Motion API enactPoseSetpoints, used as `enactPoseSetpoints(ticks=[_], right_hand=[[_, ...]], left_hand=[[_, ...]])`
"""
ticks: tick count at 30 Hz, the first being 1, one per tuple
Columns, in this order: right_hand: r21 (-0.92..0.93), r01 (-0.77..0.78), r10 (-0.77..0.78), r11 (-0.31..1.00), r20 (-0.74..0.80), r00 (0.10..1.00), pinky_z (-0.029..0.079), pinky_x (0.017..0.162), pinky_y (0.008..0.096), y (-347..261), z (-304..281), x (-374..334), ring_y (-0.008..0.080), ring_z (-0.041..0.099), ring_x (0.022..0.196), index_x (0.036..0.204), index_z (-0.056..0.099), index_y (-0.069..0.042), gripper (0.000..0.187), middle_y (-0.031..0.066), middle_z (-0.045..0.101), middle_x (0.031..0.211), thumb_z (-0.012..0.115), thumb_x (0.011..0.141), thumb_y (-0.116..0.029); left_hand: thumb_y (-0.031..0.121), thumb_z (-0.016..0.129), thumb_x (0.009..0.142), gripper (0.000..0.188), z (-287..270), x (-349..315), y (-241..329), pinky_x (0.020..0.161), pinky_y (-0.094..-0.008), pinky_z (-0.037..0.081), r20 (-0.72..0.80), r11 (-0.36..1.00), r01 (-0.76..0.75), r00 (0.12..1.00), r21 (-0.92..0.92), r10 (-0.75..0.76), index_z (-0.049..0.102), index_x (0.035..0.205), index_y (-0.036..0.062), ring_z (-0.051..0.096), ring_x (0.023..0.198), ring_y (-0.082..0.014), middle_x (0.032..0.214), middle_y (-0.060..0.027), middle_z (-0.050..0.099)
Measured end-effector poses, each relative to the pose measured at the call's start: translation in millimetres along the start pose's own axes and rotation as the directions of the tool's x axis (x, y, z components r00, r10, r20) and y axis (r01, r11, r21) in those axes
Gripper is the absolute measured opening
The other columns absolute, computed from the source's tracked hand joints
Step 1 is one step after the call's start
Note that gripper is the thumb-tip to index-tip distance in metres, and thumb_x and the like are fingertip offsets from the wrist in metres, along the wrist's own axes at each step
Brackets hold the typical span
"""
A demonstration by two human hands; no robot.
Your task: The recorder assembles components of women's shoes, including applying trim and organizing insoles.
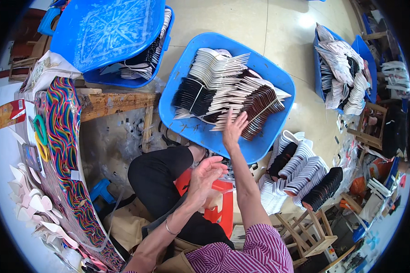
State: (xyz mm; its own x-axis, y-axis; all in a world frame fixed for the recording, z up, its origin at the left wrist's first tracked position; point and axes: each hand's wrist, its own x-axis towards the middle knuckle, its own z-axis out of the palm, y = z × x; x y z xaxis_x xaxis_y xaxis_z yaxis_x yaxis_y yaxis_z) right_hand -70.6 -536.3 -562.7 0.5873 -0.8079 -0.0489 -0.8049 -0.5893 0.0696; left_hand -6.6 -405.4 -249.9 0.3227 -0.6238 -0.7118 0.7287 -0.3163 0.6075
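Note:
My right hand (pixel 234 129) reaches over the near side of a blue plastic tub (pixel 171 98), its fingers stretched out and apart. The fingertips lie at the near edge of bundled shoe insoles; whether they press on them I cannot tell. In the tub, one bundle of insoles has brown heel ends (pixel 262 111), and another has black ends (pixel 195 94) with white (pixel 218 68) beyond. My left hand (pixel 207 177) is above my lap, palm turned inward and fingers extended to the right, with nothing seen in it.
Left, a table with a colourful wavy cover (pixel 61 118) bears green-handled scissors (pixel 40 129) and loose insoles (pixel 36 204). Stacked insoles (pixel 300 170) stand on the floor at right, by a wooden stool (pixel 312 236). Other blue tubs hold more pieces. A red stool (pixel 225 204) is beneath me.

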Motion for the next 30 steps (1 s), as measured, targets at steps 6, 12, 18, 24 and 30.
enactPoseSetpoints(ticks=[6,12,18,24,30], right_hand=[[0.086,-0.314,0.313,0.946,0.029,0.949,0.010,0.109,0.0719,-67.5,22.7,40.1,0.0658,0.011,0.135,0.152,0.020,-0.002,0.069,0.0462,0.008,0.148,0.051,0.092,-0.016],[0.050,-0.285,0.277,0.957,0.135,0.951,0.013,0.108,0.0718,-53.3,19.2,36.7,0.0660,0.013,0.134,0.152,0.020,-0.004,0.068,0.0478,0.012,0.146,0.050,0.093,-0.021],[-0.011,-0.035,0.037,0.999,0.221,0.975,0.030,0.104,0.0682,-37.1,-1.4,9.6,0.0633,0.021,0.134,0.155,0.010,-0.009,0.069,0.0459,0.013,0.148,0.043,0.095,-0.013],[0.328,0.030,-0.162,0.944,0.382,0.910,0.042,0.100,0.0551,-9.3,-55.8,-2.3,0.0417,0.043,0.131,0.143,0.042,-0.010,0.066,0.0222,0.038,0.149,0.068,0.084,-0.023],[0.909,-0.101,-0.590,0.404,0.343,0.731,0.047,0.097,0.0370,-46.1,-247.0,-65.8,0.0304,0.063,0.111,0.124,0.062,-0.004,0.044,0.0192,0.065,0.119,0.066,0.081,-0.010]], left_hand=[[0.004,0.057,0.095,0.035,2.1,0.9,8.2,0.092,-0.0288,0.049,0.016,0.997,0.011,1.000,0.079,-0.012,0.052,0.129,-0.0010,0.063,0.102,-0.0157,0.110,-0.0086,0.064],[-0.001,0.056,0.094,0.034,-11.7,-48.1,42.2,0.097,-0.0290,0.047,-0.031,0.978,-0.133,0.990,0.161,0.139,0.053,0.127,-0.0022,0.062,0.106,-0.0162,0.115,-0.0107,0.063],[-0.002,0.059,0.092,0.034,-52.2,-125.4,49.7,0.094,-0.0296,0.048,-0.205,0.948,-0.253,0.934,0.195,0.292,0.053,0.126,-0.0031,0.063,0.104,-0.0163,0.109,-0.0108,0.066],[0.001,0.059,0.093,0.031,-92.8,-220.3,39.2,0.091,-0.0276,0.048,-0.366,0.915,-0.272,0.853,0.297,0.372,0.056,0.124,-0.0007,0.063,0.100,-0.0150,0.107,-0.0089,0.066],[0.002,0.062,0.091,0.033,-167.7,-300.5,-33.7,0.089,-0.0280,0.048,-0.586,0.903,-0.273,0.691,0.331,0.423,0.058,0.124,0.0020,0.063,0.098,-0.0140,0.108,-0.0072,0.067]])
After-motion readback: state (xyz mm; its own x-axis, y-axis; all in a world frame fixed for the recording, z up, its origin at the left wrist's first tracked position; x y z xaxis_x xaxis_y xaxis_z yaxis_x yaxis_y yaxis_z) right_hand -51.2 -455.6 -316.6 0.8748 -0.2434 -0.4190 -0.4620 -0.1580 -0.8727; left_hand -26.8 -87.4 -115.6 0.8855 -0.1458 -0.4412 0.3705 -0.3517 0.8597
